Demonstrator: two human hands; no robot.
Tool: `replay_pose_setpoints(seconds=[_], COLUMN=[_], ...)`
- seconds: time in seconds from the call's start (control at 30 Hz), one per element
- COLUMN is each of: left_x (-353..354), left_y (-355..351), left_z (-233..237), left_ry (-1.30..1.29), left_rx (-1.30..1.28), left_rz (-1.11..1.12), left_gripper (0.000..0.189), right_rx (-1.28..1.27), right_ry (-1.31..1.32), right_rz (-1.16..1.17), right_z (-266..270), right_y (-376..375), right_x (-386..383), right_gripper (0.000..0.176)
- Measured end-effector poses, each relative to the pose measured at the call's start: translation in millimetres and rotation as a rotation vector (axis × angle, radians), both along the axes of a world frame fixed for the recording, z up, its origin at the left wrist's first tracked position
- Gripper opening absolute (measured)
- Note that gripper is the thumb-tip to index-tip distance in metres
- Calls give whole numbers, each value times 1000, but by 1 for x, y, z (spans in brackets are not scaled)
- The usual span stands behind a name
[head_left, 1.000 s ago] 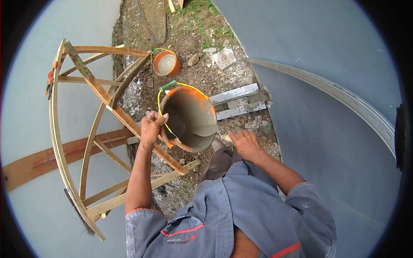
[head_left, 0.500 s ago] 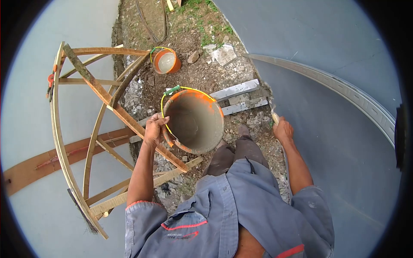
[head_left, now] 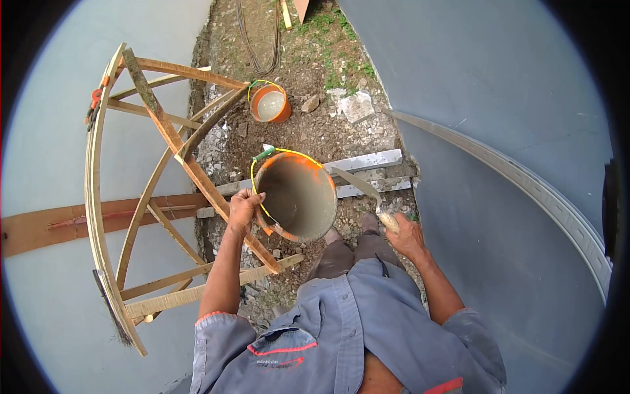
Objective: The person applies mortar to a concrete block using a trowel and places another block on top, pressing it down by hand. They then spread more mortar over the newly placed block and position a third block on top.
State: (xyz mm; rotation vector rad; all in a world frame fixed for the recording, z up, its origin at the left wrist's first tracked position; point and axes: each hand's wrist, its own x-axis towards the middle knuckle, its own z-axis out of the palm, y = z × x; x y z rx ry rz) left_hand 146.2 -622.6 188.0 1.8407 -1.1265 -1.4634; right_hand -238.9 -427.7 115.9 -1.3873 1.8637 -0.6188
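Observation:
My left hand (head_left: 244, 207) is closed on the left rim of an orange bucket (head_left: 298, 194), holding it up in front of my legs with its mouth facing me. Grey mortar coats the inside of the bucket. Its yellow wire handle with a green grip (head_left: 264, 154) lies over along the upper left rim. In my right hand (head_left: 408, 235) is a trowel (head_left: 367, 190), gripped by its pale wooden handle. The trowel's blade points up and left, its tip close to the bucket's right rim.
A wooden trestle frame (head_left: 177, 154) stands close on my left. Farther ahead, a smaller orange bucket (head_left: 270, 105) holds greyish liquid. Pale bars (head_left: 367, 161) cross the rubble ground near my feet. A grey wall (head_left: 499, 197) with a long metal straightedge (head_left: 499, 157) runs along my right.
My right hand has swung the trowel left, away from the wall and towards the bucket. The left hand still holds the bucket, which has shifted slightly lower in view.

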Motion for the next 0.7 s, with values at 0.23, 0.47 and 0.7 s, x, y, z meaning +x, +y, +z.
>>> replay_pose_setpoints(seconds=[0.23, 0.47, 0.7], left_x=[35, 72, 81], left_y=[30, 51, 45], left_z=[-25, -50, -67], left_ry=[-69, -31, -49], left_rx=[136, 301, 420], left_rz=[109, 224, 259], left_gripper=[26, 26, 22], right_rx=[231, 458, 596], right_ry=[69, 34, -223], right_rz=[-155, -419, -564], right_z=[-34, -68, -80], right_y=[31, 74, 94], right_x=[-36, -81, -71], right_gripper=[38, 45, 50])
